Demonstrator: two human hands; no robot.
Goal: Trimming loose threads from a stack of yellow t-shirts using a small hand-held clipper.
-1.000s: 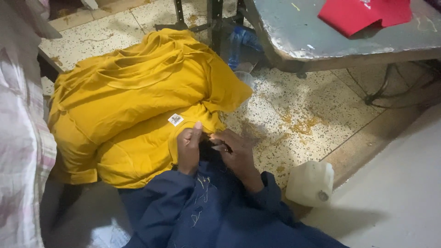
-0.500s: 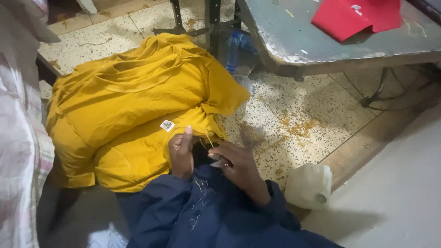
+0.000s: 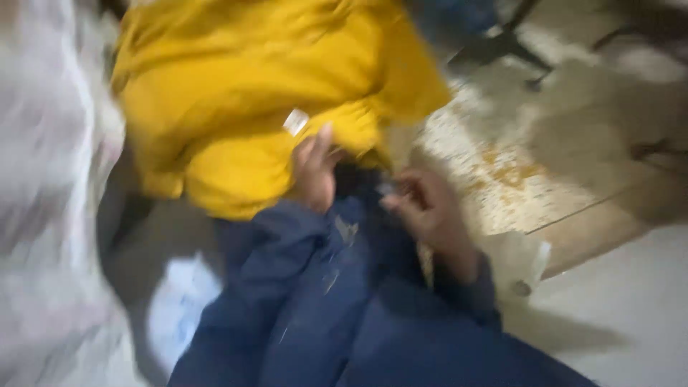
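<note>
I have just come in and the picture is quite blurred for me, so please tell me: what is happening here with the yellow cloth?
A person in dark blue sleeves sits over a yellow garment lying on a speckled floor. The left hand rests on the garment's lower edge, just below a small white label. The right hand is beside it, fingers curled, possibly pinching something small; the blur hides what. A whitish container lies on the floor near the right wrist.

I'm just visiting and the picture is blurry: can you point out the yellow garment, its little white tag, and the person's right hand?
yellow garment (image 3: pixel 236 93), head view, on its broad upper fabric.
white tag (image 3: pixel 294 122), head view, on the tag's middle.
right hand (image 3: pixel 423 208), head view, on the hand's back.
</note>
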